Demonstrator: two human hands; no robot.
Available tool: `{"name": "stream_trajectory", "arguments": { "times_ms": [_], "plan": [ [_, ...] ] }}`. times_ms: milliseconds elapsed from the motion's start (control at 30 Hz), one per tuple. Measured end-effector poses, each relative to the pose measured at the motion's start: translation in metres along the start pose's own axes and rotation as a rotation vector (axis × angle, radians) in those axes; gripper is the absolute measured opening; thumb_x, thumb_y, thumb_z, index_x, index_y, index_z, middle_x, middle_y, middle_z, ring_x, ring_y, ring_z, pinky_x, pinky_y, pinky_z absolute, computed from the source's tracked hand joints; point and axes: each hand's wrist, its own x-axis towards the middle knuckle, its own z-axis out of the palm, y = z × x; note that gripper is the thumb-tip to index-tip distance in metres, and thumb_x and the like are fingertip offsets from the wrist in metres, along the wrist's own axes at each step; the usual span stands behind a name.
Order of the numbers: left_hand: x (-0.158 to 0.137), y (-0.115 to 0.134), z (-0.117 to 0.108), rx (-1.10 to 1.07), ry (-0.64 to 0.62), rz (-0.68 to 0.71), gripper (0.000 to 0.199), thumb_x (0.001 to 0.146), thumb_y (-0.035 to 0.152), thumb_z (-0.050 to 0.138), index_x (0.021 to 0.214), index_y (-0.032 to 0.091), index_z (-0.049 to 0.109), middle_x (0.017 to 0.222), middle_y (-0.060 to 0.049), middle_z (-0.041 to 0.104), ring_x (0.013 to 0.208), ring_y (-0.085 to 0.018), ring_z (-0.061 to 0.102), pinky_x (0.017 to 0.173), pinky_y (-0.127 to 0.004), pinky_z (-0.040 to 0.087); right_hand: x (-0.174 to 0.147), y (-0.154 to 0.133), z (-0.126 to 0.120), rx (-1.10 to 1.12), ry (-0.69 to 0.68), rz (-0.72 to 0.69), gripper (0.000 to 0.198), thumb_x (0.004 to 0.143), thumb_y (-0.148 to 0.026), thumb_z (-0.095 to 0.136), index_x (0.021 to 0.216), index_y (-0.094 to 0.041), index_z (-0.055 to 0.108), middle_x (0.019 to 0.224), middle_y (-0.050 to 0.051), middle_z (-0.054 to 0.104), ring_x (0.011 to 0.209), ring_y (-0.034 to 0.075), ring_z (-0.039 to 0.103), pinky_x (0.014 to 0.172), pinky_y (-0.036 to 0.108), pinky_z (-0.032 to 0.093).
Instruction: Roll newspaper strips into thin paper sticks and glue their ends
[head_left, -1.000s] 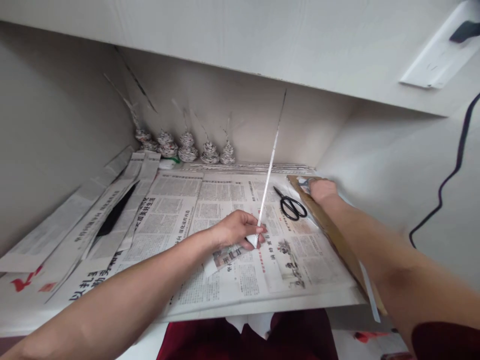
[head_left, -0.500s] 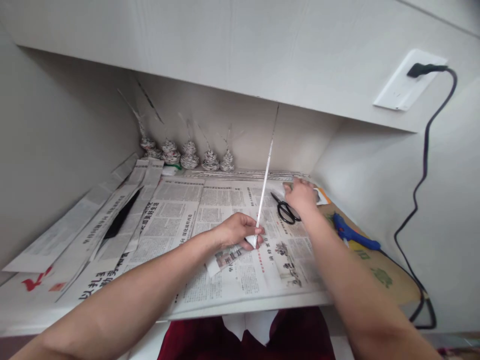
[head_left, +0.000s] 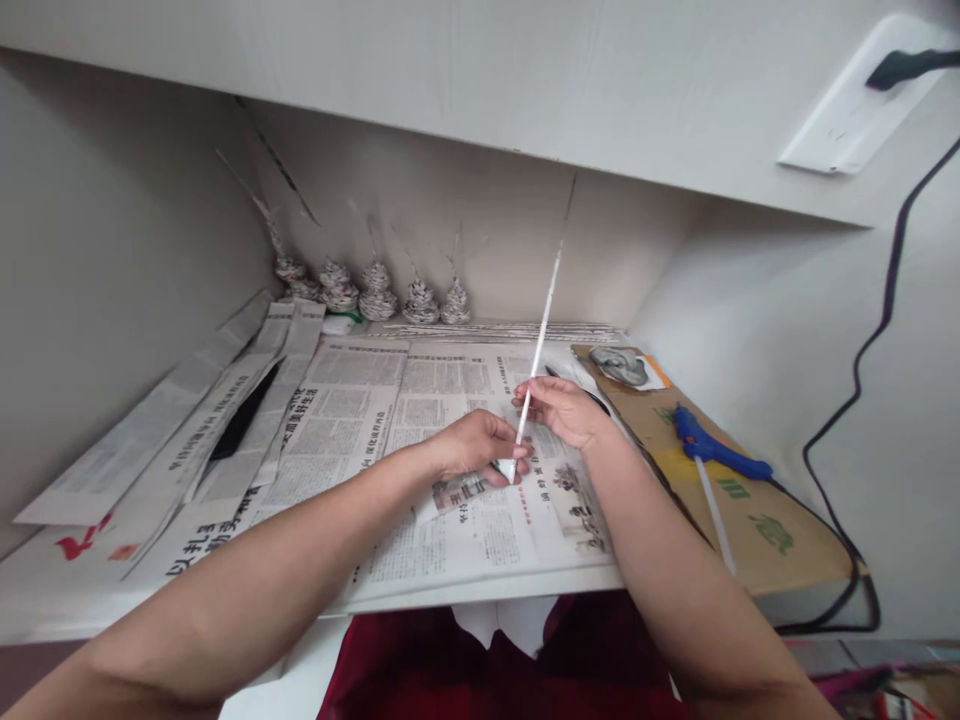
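A thin white paper tube [head_left: 543, 330], rolled from newspaper, slants upward over the newspaper sheets. Its lower end is pinched by my left hand [head_left: 474, 442], where a loose, printed strip of newspaper [head_left: 457, 496] trails off to the lower left. My right hand [head_left: 562, 410] has its thumb and fingertips closed round the tube just above the left one. Black scissors [head_left: 598, 402] lie mostly hidden behind my right hand.
Cardboard [head_left: 787, 500] at the right bears a blue glue gun [head_left: 716, 447] and a grey lump [head_left: 619, 366] on a card. Newspaper strips [head_left: 217, 420] and a black flat object [head_left: 246, 410] lie left. Woven paper gourds [head_left: 377, 292] and thin paper rods [head_left: 517, 331] line the back.
My right hand has come back from the grey lump at the far right to the paper tube. My left hand keeps its pinch. The view has shifted slightly.
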Motion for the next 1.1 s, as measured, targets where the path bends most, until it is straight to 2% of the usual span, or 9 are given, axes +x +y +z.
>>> {"name": "stream_trajectory", "arguments": {
  "times_ms": [67,200,367,533,733,1000,1100],
  "plan": [
    [0.0004,-0.0002,-0.0004,0.008,0.001,-0.002,0.042,0.065,0.043,0.073,0.089,0.01,0.067,0.083,-0.01,0.068,0.078,-0.02,0.065,0.062,-0.03,0.053,-0.0005,-0.0011,0.0004,-0.005,-0.005,0.003,0.021,0.065,-0.036,0.077,0.076,-0.019,0.071,0.085,0.004,0.068,0.078,0.015,0.062,0.069,0.026,0.048],
    [0.0007,-0.0004,0.0002,0.022,0.009,-0.025,0.038,0.067,0.04,0.072,0.09,0.01,0.067,0.084,-0.01,0.068,0.078,-0.019,0.065,0.062,-0.029,0.053,-0.0021,-0.0018,-0.001,-0.066,-0.113,0.003,0.025,0.072,-0.038,0.071,0.087,-0.019,0.072,0.094,0.007,0.068,0.089,0.018,0.061,0.074,0.028,0.048],
    [0.0003,-0.0004,0.0003,0.006,0.012,-0.037,0.034,0.067,0.035,0.073,0.09,0.01,0.066,0.083,-0.011,0.067,0.075,-0.019,0.065,0.062,-0.031,0.053,0.0012,0.0012,-0.0042,-0.027,-0.007,-0.001,0.02,0.066,-0.036,0.076,0.073,-0.019,0.07,0.08,0.003,0.067,0.078,0.015,0.061,0.068,0.027,0.049],
    [-0.0017,0.0027,0.0001,0.018,-0.01,-0.027,0.033,0.068,0.034,0.072,0.09,0.01,0.066,0.083,-0.01,0.067,0.075,-0.019,0.065,0.062,-0.031,0.053,-0.0004,-0.0002,-0.0058,-0.014,-0.116,-0.012,0.023,0.072,-0.038,0.072,0.086,-0.019,0.071,0.091,0.006,0.068,0.088,0.018,0.062,0.073,0.029,0.049],
    [-0.0021,0.0036,-0.0005,0.033,-0.04,-0.052,0.038,0.066,0.037,0.073,0.093,0.011,0.066,0.082,-0.01,0.067,0.076,-0.02,0.065,0.06,-0.031,0.054,0.0019,0.0014,-0.0081,-0.006,-0.059,-0.017,0.02,0.069,-0.035,0.075,0.077,-0.018,0.07,0.081,0.003,0.066,0.08,0.015,0.061,0.069,0.027,0.049],
    [-0.0003,-0.0008,-0.0033,0.066,-0.068,-0.056,0.038,0.066,0.039,0.073,0.092,0.012,0.068,0.083,-0.009,0.068,0.072,-0.017,0.064,0.059,-0.028,0.054,0.0063,0.0052,-0.0094,0.009,-0.025,-0.016,0.021,0.068,-0.036,0.075,0.074,-0.018,0.068,0.079,0.001,0.065,0.074,0.014,0.061,0.066,0.026,0.051],
    [-0.0006,-0.0003,-0.003,0.068,-0.059,-0.049,0.036,0.066,0.038,0.073,0.091,0.012,0.069,0.082,-0.009,0.068,0.071,-0.016,0.064,0.058,-0.027,0.054,0.0037,0.0035,-0.0096,-0.012,-0.097,-0.012,0.023,0.073,-0.039,0.071,0.081,-0.017,0.069,0.087,0.004,0.067,0.08,0.016,0.063,0.067,0.027,0.051]
  ]
}}
